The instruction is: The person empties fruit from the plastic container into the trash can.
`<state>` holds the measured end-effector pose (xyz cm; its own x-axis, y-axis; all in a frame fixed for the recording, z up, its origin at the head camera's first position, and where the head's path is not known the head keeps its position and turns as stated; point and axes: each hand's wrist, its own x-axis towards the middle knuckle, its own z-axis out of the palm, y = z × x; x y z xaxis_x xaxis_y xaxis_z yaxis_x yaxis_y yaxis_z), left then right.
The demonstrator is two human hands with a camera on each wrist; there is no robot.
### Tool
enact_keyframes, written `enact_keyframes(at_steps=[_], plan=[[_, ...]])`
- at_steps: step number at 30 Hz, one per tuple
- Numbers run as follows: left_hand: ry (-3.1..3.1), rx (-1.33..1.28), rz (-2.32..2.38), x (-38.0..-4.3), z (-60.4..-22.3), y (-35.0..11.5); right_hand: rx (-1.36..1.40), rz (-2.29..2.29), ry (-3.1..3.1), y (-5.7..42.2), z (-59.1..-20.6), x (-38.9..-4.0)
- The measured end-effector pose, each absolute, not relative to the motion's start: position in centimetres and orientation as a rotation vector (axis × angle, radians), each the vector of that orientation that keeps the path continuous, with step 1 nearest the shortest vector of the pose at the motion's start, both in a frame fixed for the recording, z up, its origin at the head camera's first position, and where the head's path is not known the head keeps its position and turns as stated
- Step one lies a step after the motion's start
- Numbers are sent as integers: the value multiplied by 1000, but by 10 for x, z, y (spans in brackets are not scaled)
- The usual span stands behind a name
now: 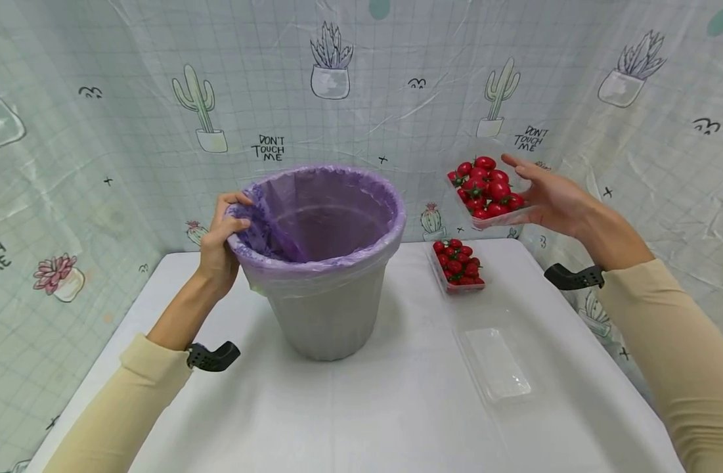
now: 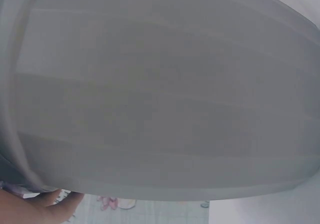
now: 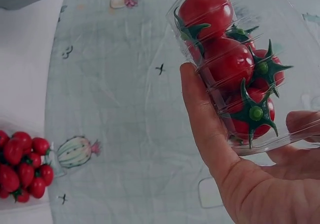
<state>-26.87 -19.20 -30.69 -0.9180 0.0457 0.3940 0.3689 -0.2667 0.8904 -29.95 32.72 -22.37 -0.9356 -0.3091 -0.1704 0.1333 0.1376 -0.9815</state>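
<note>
A grey trash bin [image 1: 326,322] lined with a purple bag [image 1: 337,240] stands left of the table's middle. My left hand [image 1: 220,246] grips its left rim, fingers and thumb over the bag's edge. In the left wrist view the bin's ribbed wall fills most of the picture. My right hand [image 1: 559,197] holds up a clear plastic box of red cherry tomatoes [image 1: 482,187], tilted, above the table's far right. The right wrist view shows the thumb [image 3: 202,114] along the box's side and several tomatoes [image 3: 230,64] with green stems inside.
A second box of cherry tomatoes [image 1: 458,266] sits on the white table [image 1: 396,407] at the far right. Nearer me lies a clear plastic box [image 1: 497,364] with nothing in it. A cactus-print sheet [image 1: 373,131] hangs behind and on both sides.
</note>
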Motion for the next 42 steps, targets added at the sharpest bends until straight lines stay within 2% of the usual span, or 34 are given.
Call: enact_keyframes(at_steps=[21, 42], plan=[[-1765, -501, -2293, -268, -307, -192, -353, -1782, 2089, 244, -171, -301], [-1755, -504, -2301, -268, -305, -191, -361, -1975, 1942, 169, -169, -315]])
